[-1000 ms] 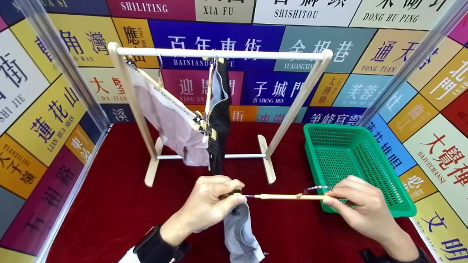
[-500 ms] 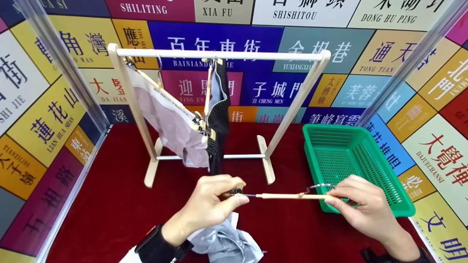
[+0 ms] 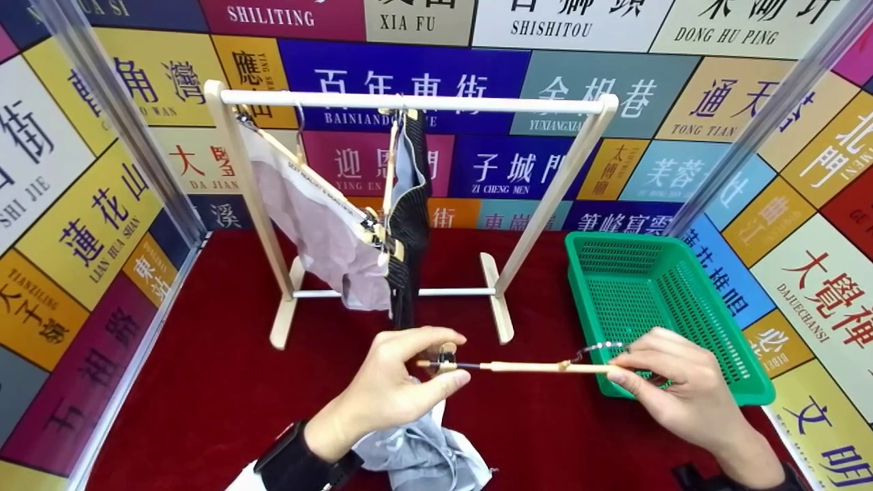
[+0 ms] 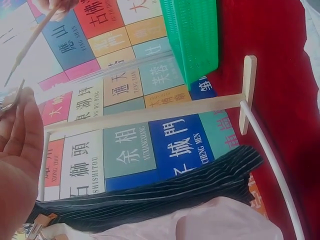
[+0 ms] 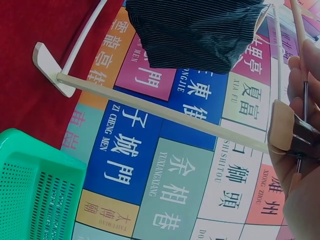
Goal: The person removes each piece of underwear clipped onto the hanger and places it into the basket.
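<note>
My right hand [image 3: 672, 389] pinches a wooden clip hanger [image 3: 528, 367] near its right part, in front of the rack. The hanger lies level, its metal hook pointing right. At its left end is a clip [image 3: 447, 360]. The thumb and fingers of my left hand [image 3: 392, 382] are parted around this clip, extended rather than curled. In the left wrist view the fingers [image 4: 22, 125] look straight beside the clip. A crumpled light grey garment [image 3: 426, 450] lies on the table below the left hand, apart from the clip. In the right wrist view another wooden clip [image 5: 281, 126] shows at the right hand.
A wooden rack [image 3: 525, 204] stands behind the hands. From its white bar hang a pale pink garment [image 3: 320, 218] and a black striped garment [image 3: 412, 204], both clipped on hangers. A green basket [image 3: 580, 300] sits at the right on the dark red cloth [image 3: 204, 382].
The grey garment has dropped from the hanger's left clip and crumpled on the table. My left fingers have spread apart around that clip. My right hand has stayed nearly still.
</note>
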Motion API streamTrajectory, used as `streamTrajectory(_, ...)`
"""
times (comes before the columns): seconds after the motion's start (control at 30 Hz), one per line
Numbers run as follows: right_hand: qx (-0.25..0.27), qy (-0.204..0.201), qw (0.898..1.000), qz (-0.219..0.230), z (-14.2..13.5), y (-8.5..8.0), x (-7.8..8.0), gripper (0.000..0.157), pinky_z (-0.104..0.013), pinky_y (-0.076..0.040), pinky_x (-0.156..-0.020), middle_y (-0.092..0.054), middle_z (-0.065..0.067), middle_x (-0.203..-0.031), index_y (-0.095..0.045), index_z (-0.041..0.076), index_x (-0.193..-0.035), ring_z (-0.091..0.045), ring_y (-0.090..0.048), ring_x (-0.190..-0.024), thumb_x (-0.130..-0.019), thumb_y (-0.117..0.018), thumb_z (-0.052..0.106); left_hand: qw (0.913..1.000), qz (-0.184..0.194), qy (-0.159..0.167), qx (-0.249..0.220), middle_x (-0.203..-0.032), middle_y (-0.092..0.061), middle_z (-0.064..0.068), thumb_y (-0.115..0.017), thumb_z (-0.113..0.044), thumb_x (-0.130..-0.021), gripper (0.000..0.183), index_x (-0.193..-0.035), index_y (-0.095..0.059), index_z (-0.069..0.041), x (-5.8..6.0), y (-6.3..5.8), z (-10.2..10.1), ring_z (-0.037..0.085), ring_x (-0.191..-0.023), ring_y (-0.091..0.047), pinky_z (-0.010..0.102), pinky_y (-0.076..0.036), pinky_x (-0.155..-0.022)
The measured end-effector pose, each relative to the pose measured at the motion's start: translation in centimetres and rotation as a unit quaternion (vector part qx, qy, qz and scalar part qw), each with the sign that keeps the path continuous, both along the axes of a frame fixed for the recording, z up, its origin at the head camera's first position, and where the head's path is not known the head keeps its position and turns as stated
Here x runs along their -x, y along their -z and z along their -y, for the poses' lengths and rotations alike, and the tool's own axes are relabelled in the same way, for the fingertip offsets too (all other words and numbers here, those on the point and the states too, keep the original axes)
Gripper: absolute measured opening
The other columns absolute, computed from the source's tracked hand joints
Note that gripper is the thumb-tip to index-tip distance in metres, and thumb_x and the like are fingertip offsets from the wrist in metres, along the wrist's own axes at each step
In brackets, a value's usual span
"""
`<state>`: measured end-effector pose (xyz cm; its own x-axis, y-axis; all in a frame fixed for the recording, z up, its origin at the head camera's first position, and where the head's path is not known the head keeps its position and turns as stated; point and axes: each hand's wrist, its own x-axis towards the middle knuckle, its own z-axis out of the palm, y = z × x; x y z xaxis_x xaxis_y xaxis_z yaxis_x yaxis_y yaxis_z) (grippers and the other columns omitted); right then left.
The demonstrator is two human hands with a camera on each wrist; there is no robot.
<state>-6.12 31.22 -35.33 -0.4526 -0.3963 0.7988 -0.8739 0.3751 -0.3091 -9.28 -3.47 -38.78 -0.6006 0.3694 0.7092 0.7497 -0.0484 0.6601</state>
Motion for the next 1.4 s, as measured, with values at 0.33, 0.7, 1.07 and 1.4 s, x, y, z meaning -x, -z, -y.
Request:
streamTrajectory(0.33,0.006,-0.015,1.0,-0.009,0.4,0.0,0.2,0.026,-0.016,-0.036,-0.06,-0.066,-0.002,-0.073,-0.077,0.002,-0.081,-0.009,-0.052,-0.071,-0.097,-0.078,0.022,0.9995,0.021,0.022,-0.008,-0.074,-0.067,0.006,-0.088,0.002,-0.078,0.039,-0.112,-0.071,-0.003,-0.1,-0.2,-0.6,0.007,-0.061,-0.055,0.022,-0.048,-0.053)
streamTrajectory(0.7,0.007,-0.029,0.999,-0.028,0.5,0.6,0.6,0.023,-0.017,-0.039,-0.065,-0.066,-0.002,-0.073,-0.079,0.003,-0.082,-0.013,-0.053,-0.069,-0.097,-0.078,0.021,0.9976,-0.069,0.007,-0.002,-0.075,-0.069,0.003,-0.088,0.003,-0.078,0.025,-0.099,-0.078,-0.004,0.1,-0.4,-1.5,0.01,-0.062,-0.06,0.016,-0.048,-0.055)
streamTrajectory(1.07,0.014,-0.029,0.999,-0.033,0.8,0.4,0.9,0.022,-0.019,-0.04,-0.068,-0.067,-0.003,-0.074,-0.079,0.003,-0.082,-0.014,-0.054,-0.071,-0.095,-0.08,0.021,0.9983,-0.058,0.012,0.0,-0.075,-0.073,0.0,-0.085,0.006,-0.081,0.012,-0.087,-0.081,-0.004,0.0,-0.3,-2.0,0.005,-0.064,-0.062,0.013,-0.048,-0.056)
streamTrajectory(1.4,0.028,-0.028,0.999,-0.019,0.6,0.5,1.1,0.022,-0.018,-0.04,-0.068,-0.069,-0.004,-0.074,-0.08,0.001,-0.083,-0.014,-0.054,-0.073,-0.093,-0.081,0.02,0.9993,-0.029,0.025,0.004,-0.077,-0.075,0.0,-0.085,0.003,-0.083,0.01,-0.086,-0.083,-0.006,-0.1,-0.2,-2.0,0.003,-0.065,-0.062,0.013,-0.048,-0.055)
